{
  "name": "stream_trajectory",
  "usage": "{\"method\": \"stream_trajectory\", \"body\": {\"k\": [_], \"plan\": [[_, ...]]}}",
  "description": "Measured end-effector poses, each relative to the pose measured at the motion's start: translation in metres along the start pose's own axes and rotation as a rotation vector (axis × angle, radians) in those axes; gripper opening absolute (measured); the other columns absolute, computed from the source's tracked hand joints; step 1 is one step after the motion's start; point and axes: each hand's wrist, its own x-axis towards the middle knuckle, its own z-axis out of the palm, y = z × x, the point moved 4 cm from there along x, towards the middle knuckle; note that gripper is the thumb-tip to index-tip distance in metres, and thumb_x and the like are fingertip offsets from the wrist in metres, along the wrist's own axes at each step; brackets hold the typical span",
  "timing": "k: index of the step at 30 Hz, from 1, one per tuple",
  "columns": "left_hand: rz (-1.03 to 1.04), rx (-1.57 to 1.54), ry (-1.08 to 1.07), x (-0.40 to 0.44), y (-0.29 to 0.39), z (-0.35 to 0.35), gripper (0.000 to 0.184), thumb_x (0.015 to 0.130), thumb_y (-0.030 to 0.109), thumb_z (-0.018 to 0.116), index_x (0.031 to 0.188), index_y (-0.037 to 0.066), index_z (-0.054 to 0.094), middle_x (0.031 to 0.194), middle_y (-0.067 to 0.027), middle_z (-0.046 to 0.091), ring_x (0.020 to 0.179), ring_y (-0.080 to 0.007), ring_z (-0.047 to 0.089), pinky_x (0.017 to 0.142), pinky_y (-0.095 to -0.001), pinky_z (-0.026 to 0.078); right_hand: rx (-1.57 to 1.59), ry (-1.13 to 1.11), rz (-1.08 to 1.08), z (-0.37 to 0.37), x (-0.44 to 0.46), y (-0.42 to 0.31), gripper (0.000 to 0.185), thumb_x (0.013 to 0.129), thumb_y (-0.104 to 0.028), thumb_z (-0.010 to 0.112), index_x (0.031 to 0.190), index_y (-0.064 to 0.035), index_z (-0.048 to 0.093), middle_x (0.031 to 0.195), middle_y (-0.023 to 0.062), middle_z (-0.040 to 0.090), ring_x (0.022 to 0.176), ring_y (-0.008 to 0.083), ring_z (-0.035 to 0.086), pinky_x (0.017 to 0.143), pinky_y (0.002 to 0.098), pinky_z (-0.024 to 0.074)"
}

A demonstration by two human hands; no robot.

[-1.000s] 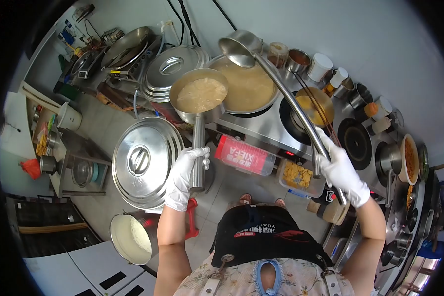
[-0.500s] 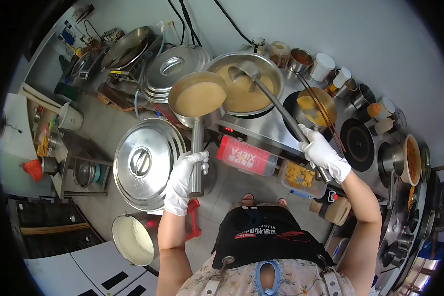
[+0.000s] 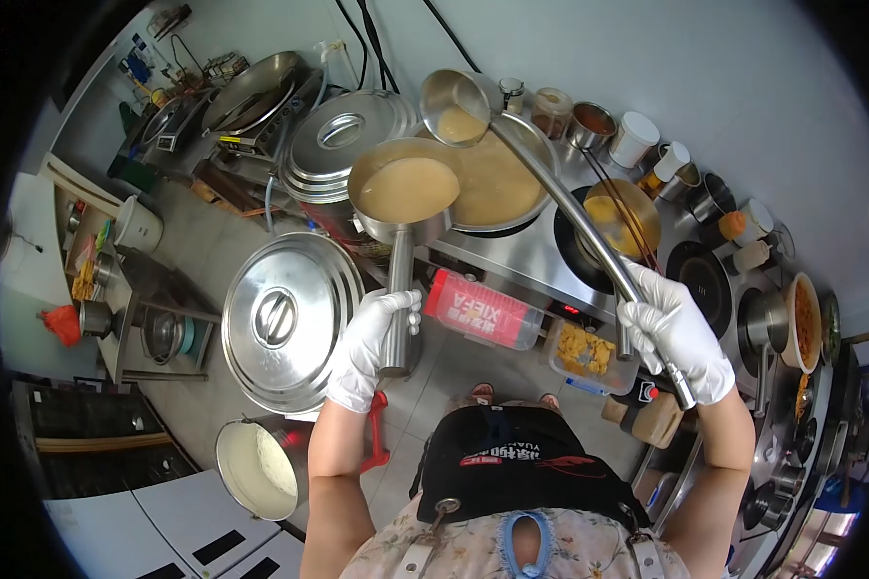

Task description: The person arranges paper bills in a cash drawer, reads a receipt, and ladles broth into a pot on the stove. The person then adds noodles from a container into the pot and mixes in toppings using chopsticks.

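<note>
My left hand [image 3: 369, 349], in a white glove, is wrapped round the handle of a steel saucepan [image 3: 402, 232]. Tan liquid [image 3: 410, 191] nearly fills it. The saucepan hangs in front of a wide steel basin [image 3: 550, 154] of similar liquid and covers its left part. In my right hand [image 3: 681, 330], also gloved, is the long handle of a ladle [image 3: 442, 87]. The ladle's bowl is up above the basin's back left rim, tilted, with a little tan liquid inside. A small pan [image 3: 647, 207] of yellow liquid, with chopsticks [image 3: 616, 198] across it, sits below the ladle handle.
Left of the basin stands a lidded pot [image 3: 343, 130]; a large lid [image 3: 278, 318] lies lower left. Jars and canisters [image 3: 634, 137] line the wall. A red-labelled container [image 3: 483, 311] and a tub of yellow pieces [image 3: 584, 352] are below the counter edge. A bucket [image 3: 261, 468] stands lower left.
The ladle's bowl has risen out of the basin, up and left, while my right hand moved down and right. My left hand has shifted the saucepan slightly right.
</note>
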Motion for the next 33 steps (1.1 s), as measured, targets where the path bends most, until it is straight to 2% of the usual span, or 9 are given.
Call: {"method": "stream_trajectory", "body": {"k": [3, 4, 6, 7, 11, 13, 17, 24, 33], "plan": [[0.008, 0.009, -0.024, 0.007, -0.001, 0.000, 0.019, 0.087, 0.011, 0.061, 0.097, -0.004, 0.059, 0.077, -0.0031, 0.057, 0.060, -0.0103, 0.053, 0.056, -0.0250, 0.046, -0.175, -0.006, -0.019, 0.013, -0.005, 0.007, 0.057, 0.093, 0.001, 0.046, 0.146, -0.0050, 0.029, 0.074, -0.0020, 0.052, 0.043, 0.0015, 0.036, 0.038, 0.0192, 0.0333], [0.010, 0.020, -0.041, 0.009, -0.002, 0.000, 0.019, 0.087, 0.012, 0.061, 0.097, -0.005, 0.059, 0.077, -0.0030, 0.057, 0.061, -0.0103, 0.053, 0.056, -0.0248, 0.046, -0.281, -0.043, 0.031, 0.013, -0.004, 0.010, 0.059, 0.091, 0.002, 0.049, 0.146, -0.0029, 0.029, 0.089, 0.0062, 0.062, 0.060, 0.0078, 0.056, 0.057, 0.0212, 0.0480], [0.011, 0.014, -0.048, 0.011, -0.003, 0.000, 0.019, 0.087, 0.012, 0.061, 0.097, -0.004, 0.059, 0.077, -0.0029, 0.057, 0.061, -0.0103, 0.053, 0.056, -0.0246, 0.046, -0.471, -0.020, -0.216, 0.012, 0.006, 0.029, 0.063, 0.090, 0.005, 0.049, 0.148, -0.0051, 0.027, 0.082, 0.0020, 0.056, 0.046, 0.0019, 0.038, 0.043, 0.0184, 0.0371], [0.010, 0.008, -0.056, 0.012, -0.003, 0.000, 0.019, 0.087, 0.012, 0.061, 0.097, -0.004, 0.059, 0.077, -0.0028, 0.057, 0.061, -0.0103, 0.053, 0.056, -0.0245, 0.046, -0.739, 0.022, -0.664, 0.016, 0.014, 0.031, 0.063, 0.089, 0.006, 0.048, 0.148, -0.0048, 0.028, 0.085, 0.0022, 0.058, 0.046, 0.0018, 0.037, 0.044, 0.0186, 0.0379], [0.010, 0.019, -0.063, 0.008, -0.001, 0.002, 0.020, 0.087, 0.012, 0.061, 0.097, -0.004, 0.059, 0.077, -0.0026, 0.056, 0.061, -0.0103, 0.053, 0.056, -0.0243, 0.045, -0.583, -0.026, -0.267, 0.017, 0.003, 0.027, 0.061, 0.089, 0.005, 0.049, 0.146, -0.0036, 0.029, 0.085, 0.0024, 0.059, 0.045, 0.0023, 0.039, 0.044, 0.0182, 0.0403], [0.006, -0.007, -0.075, 0.005, -0.001, 0.003, 0.020, 0.087, 0.012, 0.061, 0.097, -0.005, 0.058, 0.076, -0.0027, 0.055, 0.061, -0.0103, 0.053, 0.055, -0.0243, 0.045, -0.169, -0.060, -0.021, 0.015, 0.002, 0.028, 0.059, 0.090, 0.003, 0.050, 0.145, -0.0029, 0.031, 0.079, 0.0020, 0.058, 0.044, 0.0029, 0.040, 0.042, 0.0182, 0.0412], [-0.013, -0.017, -0.077, 0.001, -0.002, -0.004, 0.021, 0.087, 0.012, 0.061, 0.098, -0.005, 0.058, 0.076, -0.0027, 0.055, 0.061, -0.0105, 0.052, 0.055, -0.0245, 0.044, 0.183, -0.086, -0.004, 0.001, 0.007, 0.024, 0.050, 0.091, -0.002, 0.052, 0.140, -0.0017, 0.040, 0.074, 0.0014, 0.053, 0.045, 0.0042, 0.043, 0.035, 0.0184, 0.0365], [0.033, 0.031, -0.054, -0.030, 0.012, 0.000, 0.019, 0.085, 0.011, 0.060, 0.096, -0.005, 0.057, 0.076, -0.0038, 0.054, 0.061, -0.0116, 0.052, 0.055, -0.0256, 0.044, 0.067, 0.026, -0.001, -0.006, 0.062, 0.063, 0.055, 0.089, -0.004, 0.049, 0.142, -0.0031, 0.036, 0.073, -0.0009, 0.047, 0.048, 0.0039, 0.042, 0.037, 0.0193, 0.0380], [0.064, 0.005, -0.051, -0.076, 0.029, 0.063, 0.027, 0.082, 0.008, 0.063, 0.103, -0.009, 0.058, 0.072, -0.0014, 0.055, 0.058, -0.0086, 0.049, 0.052, -0.0207, 0.042, -0.302, 0.183, -0.083, 0.017, 0.140, 0.153, 0.069, 0.089, -0.012, 0.052, 0.149, -0.0023, 0.019, 0.071, 0.0099, 0.058, 0.051, 0.0129, 0.052, 0.044, 0.0313, 0.0451]]}}
